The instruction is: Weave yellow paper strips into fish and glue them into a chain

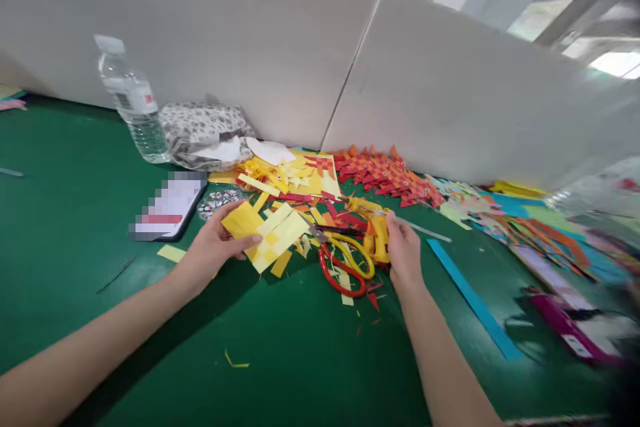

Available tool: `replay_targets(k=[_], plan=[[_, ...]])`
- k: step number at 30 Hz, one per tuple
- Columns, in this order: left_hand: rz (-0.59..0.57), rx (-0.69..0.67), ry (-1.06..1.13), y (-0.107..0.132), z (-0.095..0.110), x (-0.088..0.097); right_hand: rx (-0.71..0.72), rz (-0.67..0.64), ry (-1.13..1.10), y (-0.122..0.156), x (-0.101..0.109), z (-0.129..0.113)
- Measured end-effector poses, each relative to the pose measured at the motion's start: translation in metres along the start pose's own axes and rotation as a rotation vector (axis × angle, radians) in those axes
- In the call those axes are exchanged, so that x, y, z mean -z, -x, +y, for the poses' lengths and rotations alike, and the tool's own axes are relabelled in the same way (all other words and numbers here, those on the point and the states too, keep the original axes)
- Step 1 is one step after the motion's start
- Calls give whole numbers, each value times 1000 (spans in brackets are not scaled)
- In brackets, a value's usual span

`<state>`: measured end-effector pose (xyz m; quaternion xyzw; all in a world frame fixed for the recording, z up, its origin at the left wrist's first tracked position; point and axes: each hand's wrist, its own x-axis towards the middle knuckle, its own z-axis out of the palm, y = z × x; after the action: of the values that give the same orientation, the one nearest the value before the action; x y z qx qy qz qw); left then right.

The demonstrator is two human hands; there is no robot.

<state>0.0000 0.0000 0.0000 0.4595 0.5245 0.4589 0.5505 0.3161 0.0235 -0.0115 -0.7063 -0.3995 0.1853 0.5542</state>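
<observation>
Pinched in my left hand (215,243) is a woven paper piece (273,233) of pale and deeper yellow strips, held above the table. My right hand (404,247) is wrapped round a yellow hot glue gun (373,220), its nozzle pointing left and a clear glue stick (425,230) showing at its back. Between the hands lie scissors with red and yellow handles (345,270), blades partly covered by the woven piece. Paper scraps in red, orange and yellow (345,217) are strewn around them. Behind sits a row of red and orange woven paper pieces (385,173).
A water bottle (133,103), a patterned pouch (205,130) and a phone (173,207) stand or lie at the left. Blue strip (473,297), coloured papers (545,227) and a magenta object (570,330) are on the right. A grey partition (225,27) closes off the green table (300,373).
</observation>
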Motion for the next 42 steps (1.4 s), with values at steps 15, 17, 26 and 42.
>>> replay_targets(k=[15, 17, 26, 42], plan=[[-122, 121, -43, 4, 8, -4, 208, -100, 498, -35, -6, -23], [-165, 127, -16, 4, 6, -4, 280, -68, 560, -27, -5, -32], [-276, -36, -153, 2, -11, -5, 723, -739, 331, 84, -42, -72], [-296, 4, -228, 3, -15, -4, 147, -522, -180, 80, -52, -52]])
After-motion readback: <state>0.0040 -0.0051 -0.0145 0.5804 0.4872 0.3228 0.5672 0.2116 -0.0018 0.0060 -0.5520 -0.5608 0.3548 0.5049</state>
